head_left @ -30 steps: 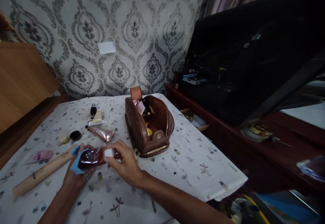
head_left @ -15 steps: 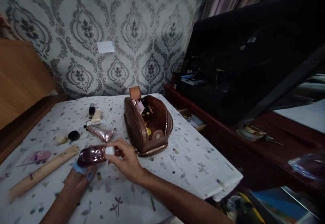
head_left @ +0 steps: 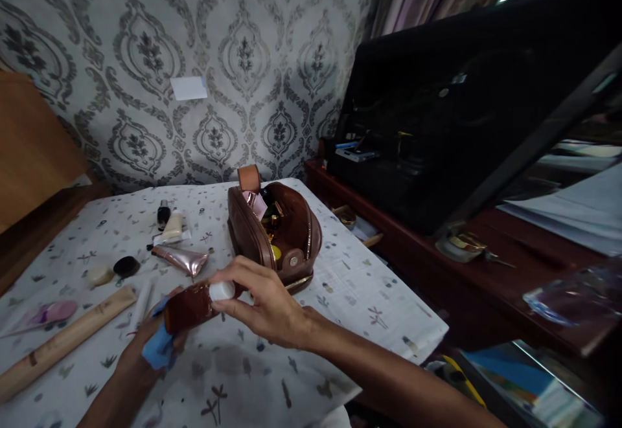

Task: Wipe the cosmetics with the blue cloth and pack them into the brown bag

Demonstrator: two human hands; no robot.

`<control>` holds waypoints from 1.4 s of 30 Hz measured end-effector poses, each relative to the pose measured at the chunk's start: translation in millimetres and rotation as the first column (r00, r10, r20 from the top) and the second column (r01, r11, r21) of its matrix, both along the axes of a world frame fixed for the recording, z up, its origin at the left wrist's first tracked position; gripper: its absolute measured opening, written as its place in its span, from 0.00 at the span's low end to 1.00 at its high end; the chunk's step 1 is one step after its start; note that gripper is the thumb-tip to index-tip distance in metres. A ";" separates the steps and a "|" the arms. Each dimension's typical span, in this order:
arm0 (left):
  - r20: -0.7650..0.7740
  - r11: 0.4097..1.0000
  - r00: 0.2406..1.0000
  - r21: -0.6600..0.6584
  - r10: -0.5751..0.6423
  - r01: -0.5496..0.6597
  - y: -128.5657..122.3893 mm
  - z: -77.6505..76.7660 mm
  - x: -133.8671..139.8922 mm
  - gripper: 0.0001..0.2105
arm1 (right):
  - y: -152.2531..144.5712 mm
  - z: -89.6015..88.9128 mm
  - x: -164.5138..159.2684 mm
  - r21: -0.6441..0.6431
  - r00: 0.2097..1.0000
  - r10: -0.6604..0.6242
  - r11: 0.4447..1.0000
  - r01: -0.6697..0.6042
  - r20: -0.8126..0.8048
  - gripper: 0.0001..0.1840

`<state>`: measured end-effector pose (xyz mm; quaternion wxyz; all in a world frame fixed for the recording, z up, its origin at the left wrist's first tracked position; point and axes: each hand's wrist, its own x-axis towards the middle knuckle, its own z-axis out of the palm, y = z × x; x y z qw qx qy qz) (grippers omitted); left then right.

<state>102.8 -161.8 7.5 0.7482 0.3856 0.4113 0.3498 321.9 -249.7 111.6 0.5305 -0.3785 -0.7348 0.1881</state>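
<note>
A small bottle of dark red-brown liquid [head_left: 190, 308] lies tilted between my hands, above the tablecloth. The fingers and thumb of my right hand [head_left: 272, 302] pinch its white cap [head_left: 222, 291]. My left hand [head_left: 138, 344] is at the bottle's other end with a light blue cloth [head_left: 159, 348] in it, pressed to the bottle; its fingers are partly hidden behind both. Just beyond my hands stands an open brown toiletry bag [head_left: 245, 224] with cosmetics inside. A shiny pink squeeze tube [head_left: 182, 259] lies behind the bottle.
On the patterned tablecloth [head_left: 272, 376] to the left are a long beige tube [head_left: 68, 344], a black round lid [head_left: 126, 266], a cream jar [head_left: 100, 276], a dark small bottle [head_left: 164, 214] and a cream tube [head_left: 173, 226]. A reddish desk [head_left: 408, 247] runs along the right.
The bottle has turned so that a flatter side faces me, and more of the blue cloth shows below it. Both hands have come slightly nearer. The view has shifted a little to the right.
</note>
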 end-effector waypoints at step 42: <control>-0.014 0.996 1.000 -0.087 -0.006 0.005 -5.4 42.2 8.6 0.18 | 43.7 61.2 112.0 -0.052 0.337 -0.157 0.842 0.537 0.928 0.12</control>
